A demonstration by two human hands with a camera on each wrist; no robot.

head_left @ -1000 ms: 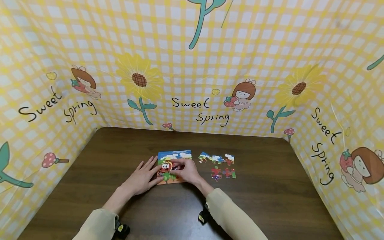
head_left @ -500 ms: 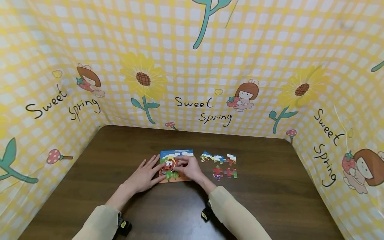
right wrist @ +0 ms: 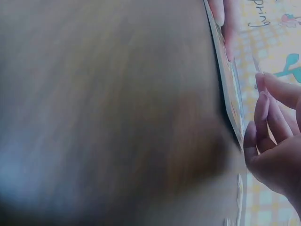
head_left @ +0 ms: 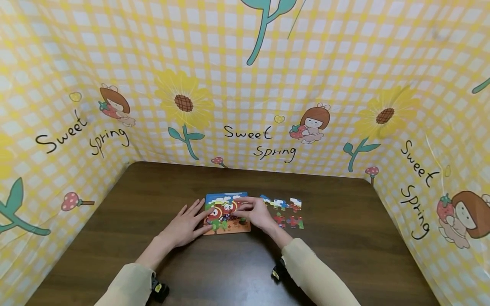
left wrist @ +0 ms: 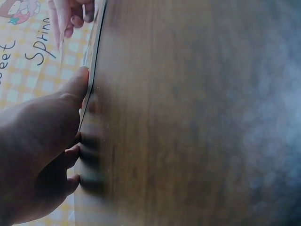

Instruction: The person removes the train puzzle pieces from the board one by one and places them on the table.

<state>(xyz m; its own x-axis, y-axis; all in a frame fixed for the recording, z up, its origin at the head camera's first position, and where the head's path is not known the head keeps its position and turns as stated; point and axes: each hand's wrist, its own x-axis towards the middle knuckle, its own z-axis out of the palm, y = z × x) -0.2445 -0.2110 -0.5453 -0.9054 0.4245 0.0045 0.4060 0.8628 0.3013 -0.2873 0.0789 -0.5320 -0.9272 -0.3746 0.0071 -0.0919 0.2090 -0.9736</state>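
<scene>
A jigsaw puzzle board [head_left: 229, 229] with two red cartoon faces, clouds and green plants lies flat on the table. My left hand [head_left: 183, 225] spreads over its left side, fingers straight and fingertips on the picture; in the left wrist view its thumb lies along the board's near edge. Above the board's right part is my right hand [head_left: 257, 212], pinching a thin puzzle piece [right wrist: 257, 65] between thumb and forefinger. That piece shows nearly edge-on in the wrist views, its picture hidden. The right hand covers part of the board's upper right.
Right of the board lie several loose puzzle pieces [head_left: 294, 205] in two rows, the nearest partly behind my right hand. The brown wooden table [head_left: 344, 238] is walled on three sides by a yellow checked cloth [head_left: 245, 97] with printed flowers.
My right hand has moved from the board's middle toward its right side, baring the second red face. The left hand stays on the board's left side. The head view has shifted slightly.
</scene>
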